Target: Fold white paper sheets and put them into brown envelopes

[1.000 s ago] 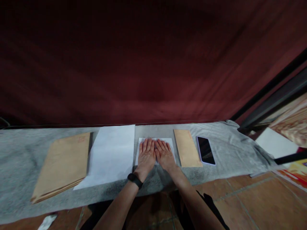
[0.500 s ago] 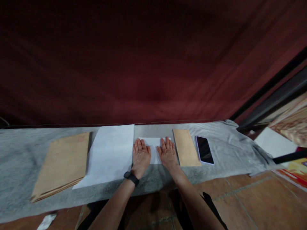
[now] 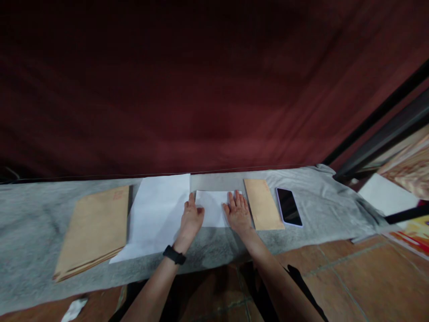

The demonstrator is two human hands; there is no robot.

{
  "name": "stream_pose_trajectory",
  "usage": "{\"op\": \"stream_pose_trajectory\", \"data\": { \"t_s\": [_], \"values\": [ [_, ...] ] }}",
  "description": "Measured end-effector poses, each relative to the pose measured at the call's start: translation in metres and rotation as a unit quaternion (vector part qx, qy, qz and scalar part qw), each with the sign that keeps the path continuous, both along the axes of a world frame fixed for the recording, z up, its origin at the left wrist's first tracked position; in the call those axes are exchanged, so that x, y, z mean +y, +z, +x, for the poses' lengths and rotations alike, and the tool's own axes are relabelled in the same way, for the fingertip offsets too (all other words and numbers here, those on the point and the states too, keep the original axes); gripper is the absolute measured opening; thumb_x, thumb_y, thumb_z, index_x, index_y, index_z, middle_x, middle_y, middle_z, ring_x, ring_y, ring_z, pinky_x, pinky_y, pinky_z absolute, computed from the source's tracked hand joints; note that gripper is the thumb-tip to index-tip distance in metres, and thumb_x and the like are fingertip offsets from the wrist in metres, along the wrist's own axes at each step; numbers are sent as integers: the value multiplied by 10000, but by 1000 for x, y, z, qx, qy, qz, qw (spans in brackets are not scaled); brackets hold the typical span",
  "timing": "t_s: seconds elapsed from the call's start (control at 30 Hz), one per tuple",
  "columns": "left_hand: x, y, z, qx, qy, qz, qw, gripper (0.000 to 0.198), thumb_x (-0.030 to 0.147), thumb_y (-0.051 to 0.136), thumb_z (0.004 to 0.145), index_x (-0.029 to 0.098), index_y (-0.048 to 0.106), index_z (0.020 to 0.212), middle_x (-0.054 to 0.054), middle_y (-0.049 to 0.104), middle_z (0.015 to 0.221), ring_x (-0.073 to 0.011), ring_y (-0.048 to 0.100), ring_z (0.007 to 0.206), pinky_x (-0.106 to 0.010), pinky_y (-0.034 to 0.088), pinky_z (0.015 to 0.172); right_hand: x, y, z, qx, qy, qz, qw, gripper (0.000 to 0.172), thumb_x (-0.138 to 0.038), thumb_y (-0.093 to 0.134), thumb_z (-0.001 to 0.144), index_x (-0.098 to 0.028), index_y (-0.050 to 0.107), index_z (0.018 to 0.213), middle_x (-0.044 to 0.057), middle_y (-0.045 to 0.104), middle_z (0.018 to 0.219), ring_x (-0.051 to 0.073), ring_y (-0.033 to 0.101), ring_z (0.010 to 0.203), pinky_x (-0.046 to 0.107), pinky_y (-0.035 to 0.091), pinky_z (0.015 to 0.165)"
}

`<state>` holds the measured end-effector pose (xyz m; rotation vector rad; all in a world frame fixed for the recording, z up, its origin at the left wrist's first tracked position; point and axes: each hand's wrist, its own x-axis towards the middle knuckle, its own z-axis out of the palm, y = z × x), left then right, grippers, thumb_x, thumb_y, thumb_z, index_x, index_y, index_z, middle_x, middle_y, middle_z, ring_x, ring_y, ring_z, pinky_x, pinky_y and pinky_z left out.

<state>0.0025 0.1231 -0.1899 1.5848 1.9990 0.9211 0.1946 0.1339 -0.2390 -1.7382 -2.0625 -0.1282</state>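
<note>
A small folded white sheet [image 3: 212, 208] lies on the grey cloth [image 3: 30, 223] in front of me. My left hand [image 3: 191, 219] rests at its left edge, fingers together and flat, a black band on the wrist. My right hand [image 3: 238, 210] lies flat on the sheet's right part, fingers stretched out. Neither hand holds anything. A large white sheet [image 3: 156, 214] lies just left of my left hand, and a narrow brown envelope [image 3: 263, 209] lies just right of my right hand.
A stack of big brown envelopes [image 3: 94, 230] sits at the left. A phone [image 3: 288, 207] with a dark screen lies right of the narrow envelope. A dark red curtain hangs behind the cloth. Tiled floor [image 3: 351, 281] and printed papers [image 3: 409, 228] are at the right.
Both hands slid apart from the middle of the folded sheet toward its left and right edges, staying flat on it. The view shifted slightly.
</note>
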Motion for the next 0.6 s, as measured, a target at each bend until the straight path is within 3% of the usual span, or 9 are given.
{"op": "stream_pose_trajectory", "data": {
  "t_s": [0.1, 0.23, 0.37, 0.43, 0.5, 0.6],
  "values": [
    [2, -4, -4, -153, -1, 7, 988, 731, 135, 586, 714, 156, 438, 1430, -95, 722, 1031, -267, 695, 912, -362, 527, 847, 0, 1, 0, 6, -3, 10, 1000, 566, -405, 400, 1018, -85, 401, 1485, 238, 351, 1543, 344, 332, 1433, 531, 312, 1121],
    [2, 5, -4, -345, 12, -20, 938, 767, 144, 605, 659, 173, 443, 1409, -17, 714, 828, -211, 676, 713, -327, 533, 701, -4, 17, -4, 23, 24, -28, 999, 532, -391, 377, 1028, -100, 429, 1469, 212, 375, 1539, 312, 334, 1438, 527, 291, 1144],
    [0, 23, -8, -468, 71, -33, 880, 770, 161, 658, 629, 163, 473, 1376, 10, 675, 769, -157, 640, 639, -273, 507, 637, -18, 46, -4, 24, 205, -83, 975, 599, -476, 429, 1002, -220, 322, 1533, 95, 315, 1592, 243, 313, 1456, 477, 260, 1190],
    [0, 31, -11, -503, 89, -36, 859, 765, 161, 665, 616, 178, 490, 1360, 12, 672, 782, -147, 638, 631, -266, 506, 626, -23, 58, -1, 19, 259, -84, 962, 656, -473, 520, 958, -263, 303, 1540, 55, 303, 1600, 250, 331, 1447, 483, 232, 1208],
    [0, 38, -13, -525, 88, -38, 846, 765, 165, 666, 610, 201, 489, 1353, 14, 677, 800, -142, 638, 620, -259, 499, 606, -24, 65, 6, 34, 261, -89, 961, 582, -327, 537, 947, -271, 384, 1506, 43, 391, 1559, 232, 408, 1401, 454, 264, 1202],
    [0, 44, -15, -550, 69, -33, 832, 727, 200, 674, 629, 225, 480, 1330, 39, 652, 738, -134, 625, 574, -233, 465, 544, -18, 69, 18, 132, 212, -102, 963, 462, -169, 443, 942, -269, 564, 1377, 31, 607, 1377, 194, 579, 1238, 373, 418, 1098]
  ]
}}
